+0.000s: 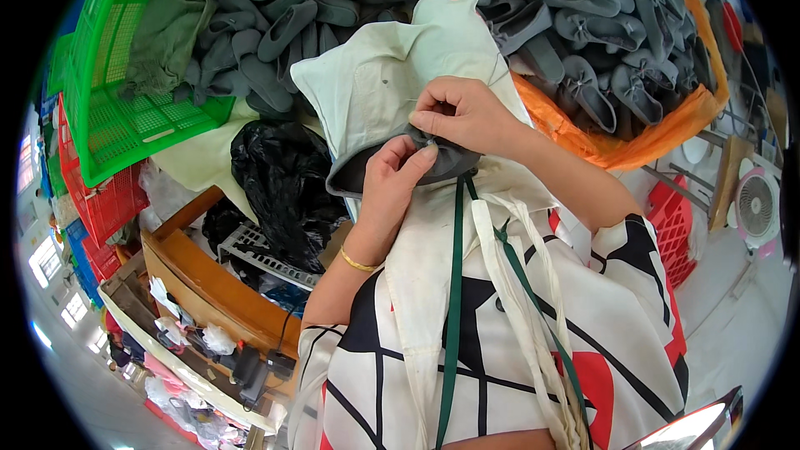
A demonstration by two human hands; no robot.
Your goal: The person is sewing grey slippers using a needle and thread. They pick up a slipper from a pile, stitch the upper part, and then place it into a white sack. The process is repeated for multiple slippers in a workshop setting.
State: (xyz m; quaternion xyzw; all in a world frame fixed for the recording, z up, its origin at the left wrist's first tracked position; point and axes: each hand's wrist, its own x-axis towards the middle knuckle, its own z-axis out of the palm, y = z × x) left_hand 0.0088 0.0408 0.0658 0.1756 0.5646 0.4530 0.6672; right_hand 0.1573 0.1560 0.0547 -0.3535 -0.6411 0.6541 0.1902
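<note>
Both hands meet at centre frame over a grey slipper (433, 162), which sits against a pale cloth (392, 75) draped in front of the person. The left hand (392, 179) comes up from below, fingers (412, 158) curled shut around the slipper's rim, thumb pressed on the grey fabric. The right hand (462, 112) bears down from above, its fingers pinched tight at the slipper's top edge, touching the left hand's fingertips. A gold bracelet (358, 264) rings the left wrist. Behind, heaps of grey slippers (583, 25) fill an orange-lined bin (658, 137), more lie by a green basket (117, 75), and a black bag (283, 183) slumps below.
</note>
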